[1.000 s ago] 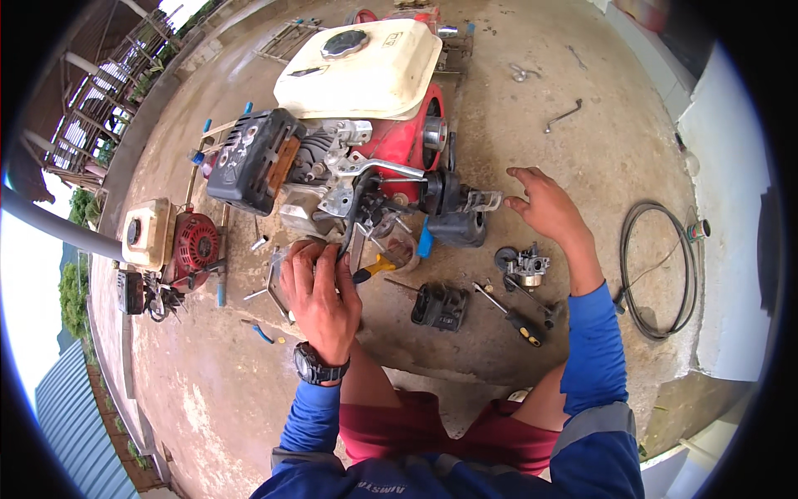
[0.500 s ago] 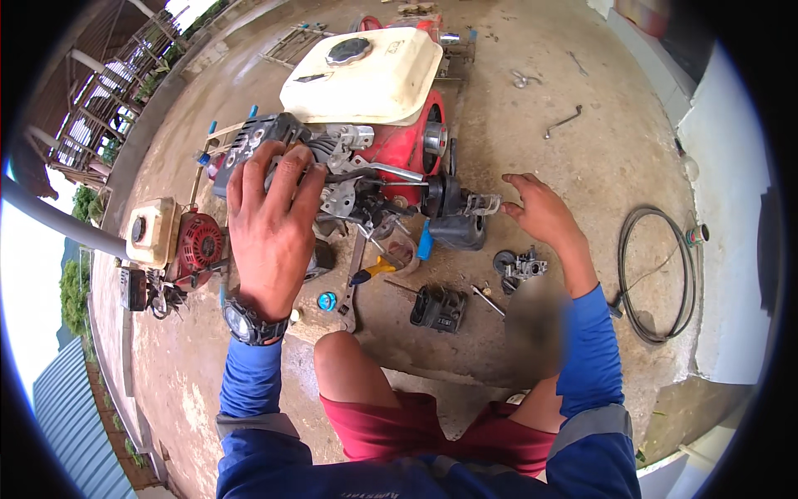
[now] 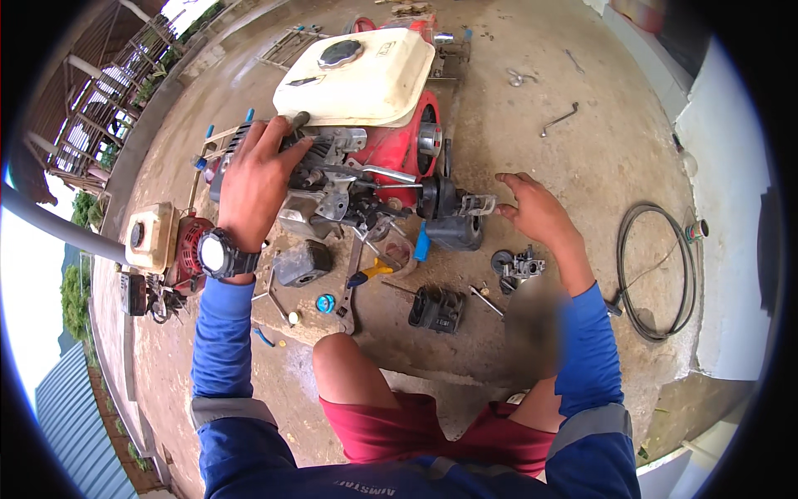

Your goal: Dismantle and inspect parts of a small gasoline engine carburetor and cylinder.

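In front of me stands a small engine with a cream fuel tank (image 3: 353, 75) and a red housing (image 3: 399, 154). My left hand (image 3: 253, 179) lies over the dark finned end of the engine, its thumb spread from the fingers. A short dark knob-like part (image 3: 299, 121) shows beside its fingertips; no hold on it is visible. My right hand (image 3: 536, 212) hovers with fingers apart, thumb close to a metal bracket (image 3: 480, 205) on the engine's right side. Below that bracket is a black rounded casing (image 3: 455, 233).
Below the engine lie a black box-like part (image 3: 436, 309), a carburetor (image 3: 522, 266), an adjustable wrench (image 3: 345, 308), yellow-handled pliers (image 3: 374, 270) and a dark grey block (image 3: 302, 264). A smaller engine (image 3: 158, 237) stands at left, a coiled black cable (image 3: 657, 274) at right.
My left hand has shifted slightly left and up over the engine, uncovering the dark grey block below. The view has shifted a little; my right hand stays almost where it was.
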A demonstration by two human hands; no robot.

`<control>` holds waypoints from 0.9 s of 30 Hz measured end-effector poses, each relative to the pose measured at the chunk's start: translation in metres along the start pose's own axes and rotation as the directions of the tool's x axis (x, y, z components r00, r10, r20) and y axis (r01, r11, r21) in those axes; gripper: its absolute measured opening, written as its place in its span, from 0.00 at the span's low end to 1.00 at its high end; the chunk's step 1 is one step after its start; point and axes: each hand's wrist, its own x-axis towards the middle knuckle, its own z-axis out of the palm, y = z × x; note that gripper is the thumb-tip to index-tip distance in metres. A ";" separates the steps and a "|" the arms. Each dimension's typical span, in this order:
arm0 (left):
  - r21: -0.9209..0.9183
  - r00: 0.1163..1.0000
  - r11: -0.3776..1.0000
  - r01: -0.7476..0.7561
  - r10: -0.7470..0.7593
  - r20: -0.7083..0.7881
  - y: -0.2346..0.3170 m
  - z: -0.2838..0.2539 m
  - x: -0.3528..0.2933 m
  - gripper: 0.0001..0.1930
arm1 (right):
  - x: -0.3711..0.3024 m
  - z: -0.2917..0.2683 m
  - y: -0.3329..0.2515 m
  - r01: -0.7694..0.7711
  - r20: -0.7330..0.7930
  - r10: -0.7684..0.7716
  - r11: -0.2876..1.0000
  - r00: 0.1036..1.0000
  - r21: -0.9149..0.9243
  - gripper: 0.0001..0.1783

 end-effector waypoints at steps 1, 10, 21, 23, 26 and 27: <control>-0.025 0.999 1.000 0.008 -0.007 0.047 0.000 0.001 0.000 0.21 | 0.000 -0.001 0.000 0.002 0.008 -0.002 1.000 1.000 0.010 0.32; -0.039 0.992 0.997 0.070 -0.073 -0.104 0.025 -0.014 -0.024 0.22 | -0.001 -0.012 -0.015 0.064 -0.145 -0.057 0.997 0.988 0.046 0.24; -0.961 0.416 0.077 0.267 -0.908 0.043 0.156 0.037 -0.098 0.10 | -0.007 -0.025 -0.112 0.372 -0.515 -0.221 0.904 0.828 0.211 0.07; -0.952 0.353 -0.194 0.238 -0.896 0.270 0.174 0.049 -0.108 0.13 | -0.006 -0.023 -0.126 0.417 -0.476 -0.264 0.873 0.839 0.251 0.07; -0.918 0.327 -0.344 0.196 -0.860 0.392 0.190 0.067 -0.106 0.21 | -0.004 -0.015 -0.137 0.434 -0.457 -0.297 0.871 0.838 0.231 0.07; -0.917 0.321 -0.348 0.194 -0.861 0.394 0.190 0.071 -0.101 0.21 | -0.003 -0.011 -0.137 0.455 -0.469 -0.323 0.868 0.822 0.200 0.07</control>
